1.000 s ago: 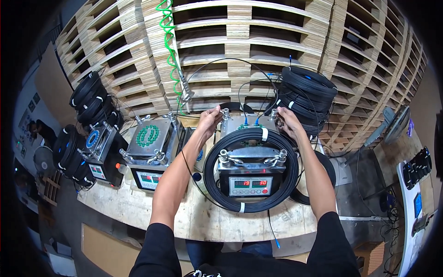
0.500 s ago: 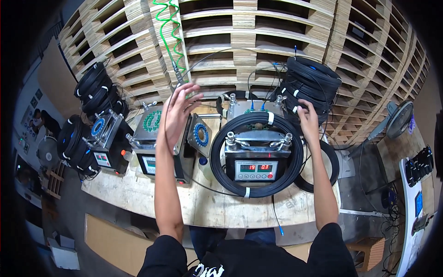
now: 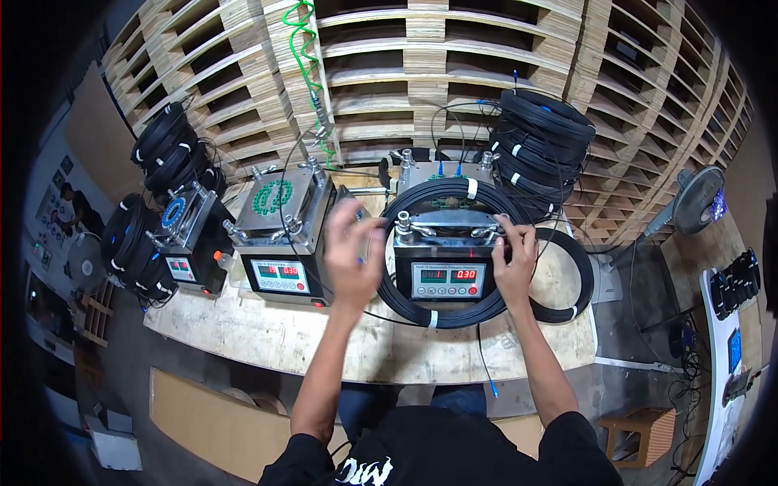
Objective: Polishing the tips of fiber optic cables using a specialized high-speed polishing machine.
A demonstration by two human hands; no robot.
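Observation:
A coil of black cable (image 3: 387, 279) bound with white ties hangs around the front of a polishing machine (image 3: 417, 263) with a lit red display. My left hand (image 3: 354, 255) is beside the coil's left edge, blurred, with fingers apart and nothing visible in them. At the machine's right front corner, my right hand (image 3: 516, 259) has its bent fingers apart at the clamp lever (image 3: 485, 232); a firm grip does not show. Blue-tipped connectors (image 3: 459, 171) stand in the fixture behind the clamps. Another cable end with a blue connector (image 3: 493, 389) dangles over the table's front edge.
Two similar machines, one with a green ring (image 3: 272, 198) and one with a blue ring (image 3: 173, 213), stand to the left. Stacked cable coils (image 3: 543, 150) rise at the back right. A green spiral hose (image 3: 301, 40) hangs before wooden pallets (image 3: 425, 73). A fan (image 3: 698, 202) stands right.
My left hand has dropped and moved right, toward the cable coil. From beside the stacked coils, my right hand has come down and left to the clamp lever. The machine's display reading has changed.

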